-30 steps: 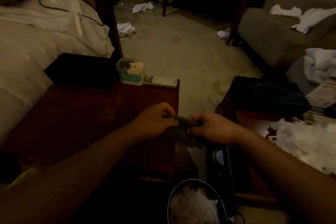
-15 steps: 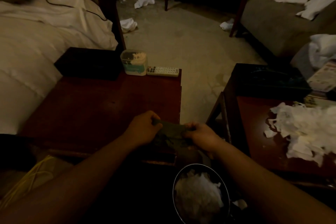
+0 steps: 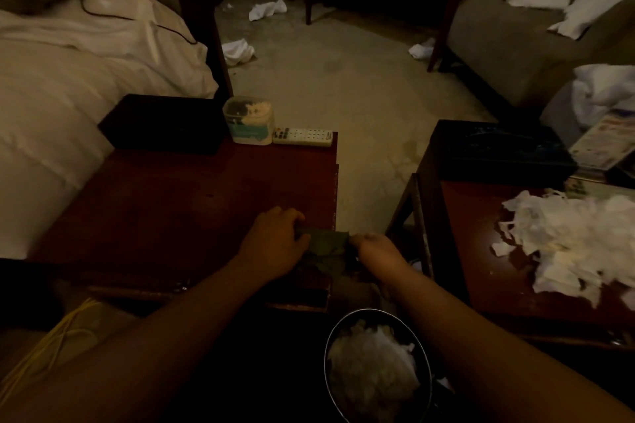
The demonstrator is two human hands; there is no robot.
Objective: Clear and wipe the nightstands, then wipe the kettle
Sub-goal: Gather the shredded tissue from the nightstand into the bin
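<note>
A dark green cloth (image 3: 326, 245) is stretched between my two hands at the near right corner of the left nightstand (image 3: 165, 209). My left hand (image 3: 275, 240) grips its left end and my right hand (image 3: 376, 251) grips its right end. On the far edge of this nightstand stand a black box (image 3: 165, 124), a clear tub of cotton swabs (image 3: 249, 120) and a white remote (image 3: 302, 137). The right nightstand (image 3: 474, 251) carries a heap of torn white paper (image 3: 577, 244) and a black tray (image 3: 501, 151). No kettle shows.
A round bin (image 3: 374, 367) full of white paper sits on the floor between my forearms. The bed (image 3: 68, 79) lies to the left, an armchair (image 3: 515, 38) with white cloths at the back right. Crumpled tissues (image 3: 237, 50) litter the carpet.
Both hands with the cloth have come down from mid-air onto the left nightstand's near right corner. The view has tilted and drawn back a little.
</note>
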